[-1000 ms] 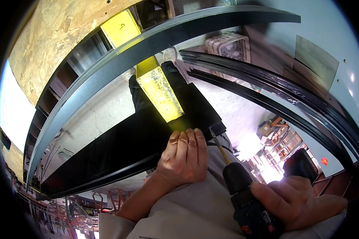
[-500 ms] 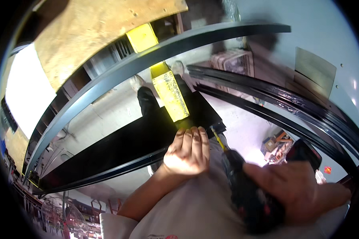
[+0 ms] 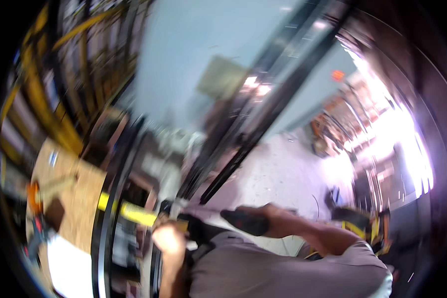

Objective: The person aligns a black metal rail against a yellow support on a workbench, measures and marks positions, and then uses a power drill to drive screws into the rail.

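Observation:
My left hand (image 3: 170, 237) is curled at the near end of a yellow bar (image 3: 138, 214), over the edge of a black metal frame (image 3: 108, 238); motion blur smears its fingers. Off to the right, my right hand (image 3: 278, 219) grips a dark power drill (image 3: 246, 222), held out in front of my body and apart from the frame. The drill's front end points left; its bit is too blurred to make out.
Long black profiles (image 3: 253, 144) run slantwise across the middle, beside a pale blue panel (image 3: 176, 59). At left lies a plywood board (image 3: 79, 198) with an orange-handled tool (image 3: 35, 198). Yellow racking (image 3: 64, 119) stands far left. Clutter (image 3: 328, 134) sits on the floor at right.
My view has swung to the right, bringing in the racking and the bright area. The drill has moved away from the frame with my right hand. My left hand stays by the yellow bar.

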### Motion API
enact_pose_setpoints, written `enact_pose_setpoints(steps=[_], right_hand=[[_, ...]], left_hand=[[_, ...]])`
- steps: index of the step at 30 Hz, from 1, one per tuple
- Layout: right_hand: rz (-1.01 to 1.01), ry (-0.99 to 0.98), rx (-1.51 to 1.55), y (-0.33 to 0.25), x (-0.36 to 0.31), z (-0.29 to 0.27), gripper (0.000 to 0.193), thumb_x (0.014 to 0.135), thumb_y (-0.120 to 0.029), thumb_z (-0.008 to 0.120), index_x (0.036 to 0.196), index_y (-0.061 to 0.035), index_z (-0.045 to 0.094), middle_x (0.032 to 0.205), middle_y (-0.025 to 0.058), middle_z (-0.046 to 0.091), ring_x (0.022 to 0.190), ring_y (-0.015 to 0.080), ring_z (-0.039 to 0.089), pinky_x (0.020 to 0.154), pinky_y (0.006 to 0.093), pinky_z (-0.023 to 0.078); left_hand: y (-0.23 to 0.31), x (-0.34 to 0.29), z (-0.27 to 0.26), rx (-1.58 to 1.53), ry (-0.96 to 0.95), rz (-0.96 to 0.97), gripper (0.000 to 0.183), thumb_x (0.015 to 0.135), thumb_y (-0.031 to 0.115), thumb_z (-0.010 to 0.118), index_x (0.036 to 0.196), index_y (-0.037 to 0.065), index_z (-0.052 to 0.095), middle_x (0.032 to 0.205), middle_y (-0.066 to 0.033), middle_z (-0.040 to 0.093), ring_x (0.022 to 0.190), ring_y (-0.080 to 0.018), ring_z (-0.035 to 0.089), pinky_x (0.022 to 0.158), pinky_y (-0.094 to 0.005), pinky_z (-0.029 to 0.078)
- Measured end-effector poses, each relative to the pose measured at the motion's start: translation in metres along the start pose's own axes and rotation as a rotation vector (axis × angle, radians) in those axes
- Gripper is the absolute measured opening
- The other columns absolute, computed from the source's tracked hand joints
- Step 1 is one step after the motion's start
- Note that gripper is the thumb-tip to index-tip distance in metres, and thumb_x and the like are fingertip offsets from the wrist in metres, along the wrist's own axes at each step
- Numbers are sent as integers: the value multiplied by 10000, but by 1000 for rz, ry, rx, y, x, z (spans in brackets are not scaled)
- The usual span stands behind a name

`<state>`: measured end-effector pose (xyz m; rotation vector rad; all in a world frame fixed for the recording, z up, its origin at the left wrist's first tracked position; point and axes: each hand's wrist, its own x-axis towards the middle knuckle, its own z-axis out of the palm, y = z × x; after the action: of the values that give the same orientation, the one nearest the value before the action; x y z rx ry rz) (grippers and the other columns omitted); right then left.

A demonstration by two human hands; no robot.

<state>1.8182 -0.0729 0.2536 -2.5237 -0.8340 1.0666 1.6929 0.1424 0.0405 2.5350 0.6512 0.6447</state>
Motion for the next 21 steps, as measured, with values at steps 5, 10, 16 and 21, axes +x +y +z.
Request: enact_pose_setpoints(steps=[5, 10, 16, 21], right_hand=[[296, 165, 313, 103, -62, 123, 695, 735, -132, 716, 1407, -190, 545, 1005, 219, 706, 919, 384, 680, 832, 440, 528], [356, 123, 325, 156, -106, 186, 680, 715, -127, 717, 1376, -182, 566, 1004, 211, 705, 964, 397, 671, 828, 481, 513], [148, 72, 255, 164, -98, 256, 715, 722, -150, 712, 1414, -166, 532, 1040, 227, 696, 989, 424, 657, 838, 478, 513], [-100, -94, 239, 143, -105, 312, 662, 750, -180, 711, 1386, -200, 530, 1035, 187, 700, 996, 400, 661, 806, 489, 519]], left_hand=[[-49, -61, 3, 203, -135, -113, 210, 748, 174, 754, 812, 37, 608, 703, -165, 641, 681, -383, 663, 624, -490, 523], [-57, -148, -102, 453, -146, 6, 601, 948, 597, 553, 672, 77, 675, 562, -124, 634, 486, -306, 641, 449, -401, 506], [-98, -265, -191, 492, 16, 432, 467, 860, 453, 749, 748, 29, 588, 582, -90, 479, 433, -263, 467, 395, -391, 382], [-130, -315, -222, 515, -9, 395, 378, 827, 404, 768, 835, 43, 657, 613, -75, 564, 450, -271, 530, 443, -383, 455]])
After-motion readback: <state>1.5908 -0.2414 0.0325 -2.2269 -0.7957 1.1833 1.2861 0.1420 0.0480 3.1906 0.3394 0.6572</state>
